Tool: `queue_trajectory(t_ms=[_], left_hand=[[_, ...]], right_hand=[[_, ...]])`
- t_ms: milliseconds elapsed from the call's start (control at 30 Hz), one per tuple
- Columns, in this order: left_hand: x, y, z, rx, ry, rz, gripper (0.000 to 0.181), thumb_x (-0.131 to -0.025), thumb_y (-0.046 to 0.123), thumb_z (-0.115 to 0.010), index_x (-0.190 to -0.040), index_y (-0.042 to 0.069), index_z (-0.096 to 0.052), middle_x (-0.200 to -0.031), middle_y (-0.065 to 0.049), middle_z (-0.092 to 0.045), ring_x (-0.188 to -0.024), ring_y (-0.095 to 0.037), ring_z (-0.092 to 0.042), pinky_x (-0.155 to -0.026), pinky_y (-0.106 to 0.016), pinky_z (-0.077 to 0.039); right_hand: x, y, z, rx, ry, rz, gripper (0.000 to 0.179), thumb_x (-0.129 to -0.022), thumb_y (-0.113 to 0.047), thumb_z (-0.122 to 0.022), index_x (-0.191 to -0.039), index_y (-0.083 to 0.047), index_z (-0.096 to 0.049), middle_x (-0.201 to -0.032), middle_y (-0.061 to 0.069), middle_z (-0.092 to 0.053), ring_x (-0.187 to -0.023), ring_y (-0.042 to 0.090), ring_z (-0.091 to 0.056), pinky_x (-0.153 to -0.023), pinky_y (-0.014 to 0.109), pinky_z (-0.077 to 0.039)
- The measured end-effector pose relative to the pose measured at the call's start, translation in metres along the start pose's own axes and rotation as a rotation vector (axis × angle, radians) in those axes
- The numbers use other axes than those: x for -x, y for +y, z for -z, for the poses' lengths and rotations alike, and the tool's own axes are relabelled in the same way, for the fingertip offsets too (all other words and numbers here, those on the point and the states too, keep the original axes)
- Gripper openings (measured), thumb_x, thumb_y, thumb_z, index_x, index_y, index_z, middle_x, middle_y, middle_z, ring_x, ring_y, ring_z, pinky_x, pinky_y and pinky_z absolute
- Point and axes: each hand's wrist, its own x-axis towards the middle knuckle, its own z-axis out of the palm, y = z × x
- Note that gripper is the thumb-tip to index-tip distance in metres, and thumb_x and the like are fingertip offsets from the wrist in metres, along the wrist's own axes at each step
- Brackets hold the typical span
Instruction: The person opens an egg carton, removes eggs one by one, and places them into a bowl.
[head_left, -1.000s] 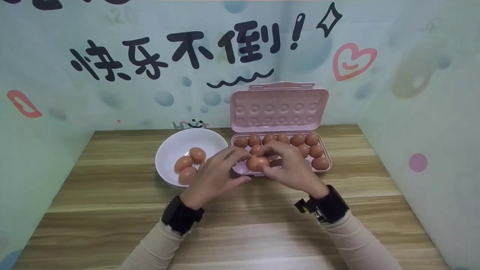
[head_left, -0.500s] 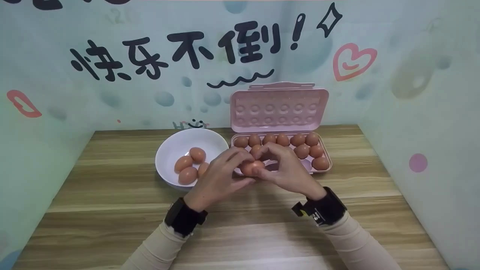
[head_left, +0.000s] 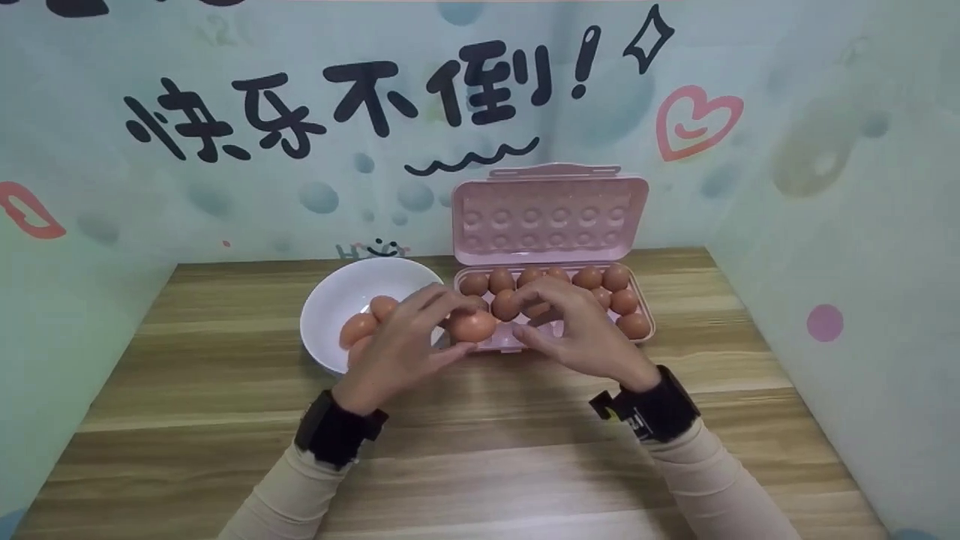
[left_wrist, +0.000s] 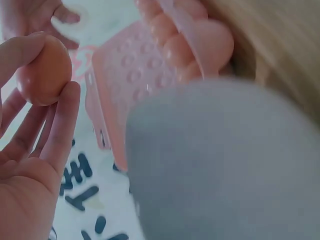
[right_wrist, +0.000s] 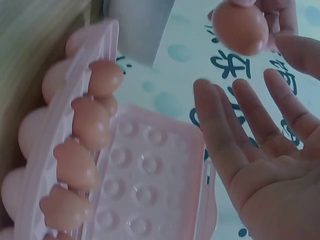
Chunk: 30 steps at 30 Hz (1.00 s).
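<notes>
In the head view my left hand (head_left: pixel 401 345) pinches a brown egg (head_left: pixel 472 327) between thumb and fingertips, just in front of the pink egg carton (head_left: pixel 649 324). The left wrist view shows the thumb on one side of that egg (left_wrist: pixel 47 72) and the fingers on the other. My right hand (head_left: pixel 581 334) is apart from the egg, its fingers spread and loosely bent over the carton's front row. Brown eggs (head_left: pixel 624 301) sit in the carton's rows, partly hidden by this hand. Left of it, a white bowl (head_left: pixel 319 304) holds several eggs (head_left: pixel 358 330), partly covered by my left hand.
The carton's lid (head_left: pixel 551 217) stands raised at the back, near the printed backdrop (head_left: pixel 525 22). Bowl and carton stand side by side on the wooden table (head_left: pixel 480 465). Side panels (head_left: pixel 862 247) border the table left and right.
Both hands were at the egg; my right hand has let go of it. The left hand has carried the egg left toward the bowl. The head view has shifted slightly.
</notes>
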Motion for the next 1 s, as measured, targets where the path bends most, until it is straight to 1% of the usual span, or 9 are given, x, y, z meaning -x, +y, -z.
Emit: queue_trajectory(t_ms=[133, 267, 367, 467, 533, 733, 833, 900, 1000], left_hand=[[0.005, -0.012, 0.018, -0.017, -0.019, 0.035, 0.042, -0.083, 0.019, -0.092, -0.119, 0.012, -0.071, -0.116, -0.004, -0.068, -0.106, -0.019, -0.067, -0.090, -0.037, -0.057], [0.009, -0.025, 0.033, -0.043, -0.083, 0.045, 0.041, -0.083, 0.014, -0.091, -0.117, 0.010, -0.070, -0.115, -0.005, -0.067, -0.102, -0.020, -0.065, -0.089, -0.035, -0.059], [0.012, -0.034, 0.043, -0.052, -0.134, 0.080, 0.040, -0.083, 0.013, -0.090, -0.118, 0.010, -0.069, -0.114, -0.005, -0.066, -0.101, -0.021, -0.063, -0.089, -0.036, -0.057], [0.015, -0.042, 0.050, -0.076, -0.179, 0.119, 0.040, -0.084, 0.016, -0.090, -0.117, 0.011, -0.069, -0.113, -0.006, -0.066, -0.099, -0.023, -0.062, -0.088, -0.039, -0.056], [0.018, -0.048, 0.054, -0.099, -0.209, 0.141, 0.041, -0.083, 0.017, -0.091, -0.117, 0.010, -0.069, -0.112, -0.007, -0.066, -0.099, -0.025, -0.062, -0.088, -0.041, -0.056], [0.028, -0.066, 0.066, -0.131, -0.324, 0.215, 0.047, -0.082, 0.014, -0.093, -0.123, 0.009, -0.070, -0.114, -0.010, -0.065, -0.103, -0.028, -0.061, -0.093, -0.045, -0.058], [0.032, -0.073, 0.072, -0.135, -0.388, 0.257, 0.053, -0.081, 0.013, -0.093, -0.127, 0.006, -0.070, -0.118, -0.013, -0.065, -0.110, -0.032, -0.062, -0.098, -0.050, -0.057], [0.034, -0.076, 0.074, -0.134, -0.425, 0.278, 0.055, -0.080, 0.011, -0.093, -0.130, 0.005, -0.069, -0.121, -0.016, -0.066, -0.112, -0.034, -0.062, -0.100, -0.053, -0.057], [0.034, -0.080, 0.077, -0.127, -0.451, 0.278, 0.052, -0.081, 0.008, -0.091, -0.127, 0.003, -0.069, -0.119, -0.017, -0.067, -0.109, -0.035, -0.062, -0.097, -0.052, -0.057]], right_hand=[[-0.001, 0.004, 0.012, 0.165, 0.002, 0.030, 0.021, -0.095, -0.010, -0.079, -0.116, -0.010, -0.071, -0.116, -0.002, -0.069, -0.108, 0.019, -0.067, -0.092, 0.039, -0.060], [0.002, 0.010, 0.026, 0.326, -0.003, 0.006, 0.026, -0.094, -0.011, -0.080, -0.119, -0.011, -0.073, -0.123, 0.003, -0.071, -0.122, 0.020, -0.064, -0.105, 0.038, -0.053], [0.005, 0.014, 0.034, 0.411, -0.013, -0.018, 0.031, -0.092, -0.011, -0.080, -0.122, -0.012, -0.073, -0.127, 0.005, -0.072, -0.128, 0.023, -0.062, -0.110, 0.044, -0.045], [0.006, 0.018, 0.039, 0.467, -0.014, -0.029, 0.030, -0.091, -0.013, -0.080, -0.120, -0.011, -0.074, -0.126, 0.007, -0.072, -0.126, 0.027, -0.063, -0.107, 0.050, -0.043], [0.007, 0.020, 0.041, 0.495, -0.017, -0.019, 0.031, -0.090, -0.013, -0.081, -0.119, -0.010, -0.074, -0.125, 0.009, -0.072, -0.125, 0.030, -0.063, -0.105, 0.053, -0.042], [0.007, 0.025, 0.044, 0.523, -0.070, -0.022, 0.037, -0.088, -0.012, -0.083, -0.123, -0.006, -0.072, -0.128, 0.016, -0.071, -0.127, 0.037, -0.062, -0.110, 0.055, -0.040], [0.007, 0.026, 0.045, 0.524, -0.095, -0.040, 0.031, -0.087, -0.013, -0.083, -0.116, -0.006, -0.072, -0.113, 0.013, -0.070, -0.114, 0.035, -0.063, -0.105, 0.053, -0.039], [0.008, 0.027, 0.046, 0.517, -0.111, -0.055, 0.025, -0.087, -0.014, -0.084, -0.108, -0.007, -0.071, -0.101, 0.010, -0.066, -0.104, 0.032, -0.061, -0.100, 0.050, -0.039], [0.009, 0.028, 0.048, 0.504, -0.125, -0.073, 0.022, -0.088, -0.017, -0.085, -0.100, -0.008, -0.068, -0.092, 0.006, -0.060, -0.096, 0.029, -0.057, -0.096, 0.047, -0.038]])
